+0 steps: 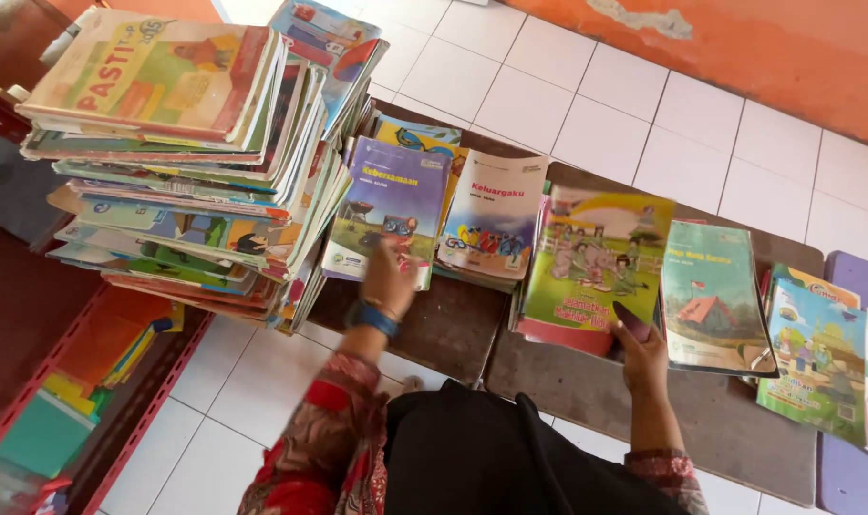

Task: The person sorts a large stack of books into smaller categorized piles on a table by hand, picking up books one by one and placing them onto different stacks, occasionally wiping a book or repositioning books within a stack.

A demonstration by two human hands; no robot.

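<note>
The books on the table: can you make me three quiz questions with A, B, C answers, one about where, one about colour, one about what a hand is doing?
1. Where is the tall leaning stack of thin paperback books?
A. Left end of the table
B. Right end
C. On the floor

2. What colour is the wristband on the left hand?
A. Yellow
B. Blue
C. White

3. What is the right hand doing?
A. Resting flat on the white floor tiles
B. Touching the bottom edge of the green picture-cover book
C. Holding a pen

Answers: A, the stack rises at the left; B, the band looks blue; B, its fingers meet that book's lower edge.
</note>
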